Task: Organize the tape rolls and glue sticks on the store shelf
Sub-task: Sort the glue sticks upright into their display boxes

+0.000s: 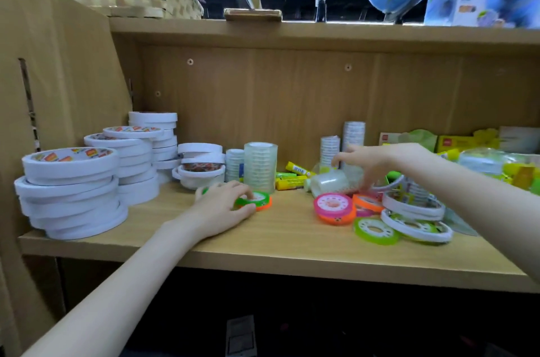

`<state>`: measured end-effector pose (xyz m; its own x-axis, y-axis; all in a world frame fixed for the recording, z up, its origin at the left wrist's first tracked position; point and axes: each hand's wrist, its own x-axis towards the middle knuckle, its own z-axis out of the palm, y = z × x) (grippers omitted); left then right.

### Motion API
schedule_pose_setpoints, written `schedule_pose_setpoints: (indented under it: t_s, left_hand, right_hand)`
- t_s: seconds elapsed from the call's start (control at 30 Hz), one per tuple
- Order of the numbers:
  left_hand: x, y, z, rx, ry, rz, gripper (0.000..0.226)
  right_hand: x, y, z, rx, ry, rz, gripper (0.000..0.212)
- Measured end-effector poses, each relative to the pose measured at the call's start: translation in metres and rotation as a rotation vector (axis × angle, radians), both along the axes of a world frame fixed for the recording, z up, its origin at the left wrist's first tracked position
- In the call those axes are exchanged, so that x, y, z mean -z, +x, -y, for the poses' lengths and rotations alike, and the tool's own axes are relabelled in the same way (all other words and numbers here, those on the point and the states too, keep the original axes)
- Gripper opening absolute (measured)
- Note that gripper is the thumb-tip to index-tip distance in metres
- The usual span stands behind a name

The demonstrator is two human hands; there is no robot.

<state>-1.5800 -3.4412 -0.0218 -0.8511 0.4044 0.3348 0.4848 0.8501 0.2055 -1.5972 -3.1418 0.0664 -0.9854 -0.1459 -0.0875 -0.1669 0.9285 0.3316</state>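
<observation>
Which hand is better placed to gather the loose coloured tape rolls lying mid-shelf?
Probably the right hand: it hovers just behind the pink roll and its neighbours, while the left hand already grips a green-and-orange stack.

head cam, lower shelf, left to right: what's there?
White tape stacks → left hand on a small green and orange tape pile → clear tape stack → yellow glue sticks → pink tape roll → green tape roll → flat white rolls
</observation>
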Motion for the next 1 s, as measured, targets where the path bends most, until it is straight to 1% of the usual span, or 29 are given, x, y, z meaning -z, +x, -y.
schedule_pose_setpoints:
  t_s: [0.03,0.1,0.2,0.33,0.43,0.47,0.53,0.6,0.63,0.7,0.77,0.8,0.87,0.9,0.97,1.0]
  left_hand:
    - [0.000,-0.001,0.003,-0.034,0.007,-0.006,0.021]
    - [0.001,-0.001,0.008,-0.101,0.001,-0.006,0.022]
    - [0.000,-0.002,0.009,-0.144,-0.001,-0.016,0.025]
    - [-0.001,-0.008,0.008,-0.129,0.033,-0.004,0.021]
    - [-0.001,-0.011,0.007,-0.145,0.076,0.003,0.021]
    - [-0.001,-0.012,0.006,-0.156,0.076,-0.005,0.023]
    - [0.000,-0.013,0.006,-0.161,0.090,-0.039,0.035]
    - [0.002,-0.012,0.007,-0.156,0.106,-0.082,0.047]
    - [0.002,-0.010,0.007,-0.143,0.111,-0.116,0.052]
    - [0.002,-0.006,0.007,-0.078,0.149,-0.202,0.058]
    - [0.002,-0.001,0.006,0.021,0.226,-0.332,0.066]
    - [0.002,0.001,0.004,0.066,0.263,-0.413,0.064]
    - [0.001,0.005,-0.003,0.143,0.342,-0.569,0.052]
    - [0.001,0.009,-0.010,0.186,0.374,-0.608,0.047]
    - [0.000,0.022,-0.031,0.303,0.404,-0.605,0.046]
    - [0.000,0.028,-0.043,0.369,0.397,-0.555,0.047]
  right_hand:
    - [0.006,-0.003,-0.001,0.000,0.026,0.007,0.066]
    - [0.012,-0.005,-0.004,0.001,0.012,-0.011,0.056]
    - [-0.004,0.002,-0.002,-0.047,-0.013,-0.112,0.053]
    - [-0.038,0.024,0.028,-0.231,0.101,-0.358,0.047]
    - [-0.037,0.033,0.065,-0.394,0.188,-0.435,0.052]
    - [-0.032,0.032,0.076,-0.437,0.219,-0.437,0.052]
    - [-0.020,0.025,0.096,-0.487,0.276,-0.438,0.052]
    - [-0.011,0.018,0.107,-0.486,0.294,-0.483,0.056]
    - [-0.010,0.017,0.109,-0.476,0.258,-0.524,0.057]
    - [-0.016,0.020,0.104,-0.426,0.121,-0.590,0.059]
    - [-0.028,0.032,0.091,-0.332,-0.009,-0.547,0.059]
    - [-0.033,0.041,0.081,-0.281,-0.057,-0.487,0.054]
    - [-0.037,0.064,0.061,-0.236,-0.120,-0.369,0.036]
    - [-0.037,0.077,0.050,-0.222,-0.140,-0.316,0.029]
    - [-0.034,0.106,0.031,-0.171,-0.139,-0.206,0.026]
    - [-0.031,0.119,0.021,-0.141,-0.121,-0.163,0.026]
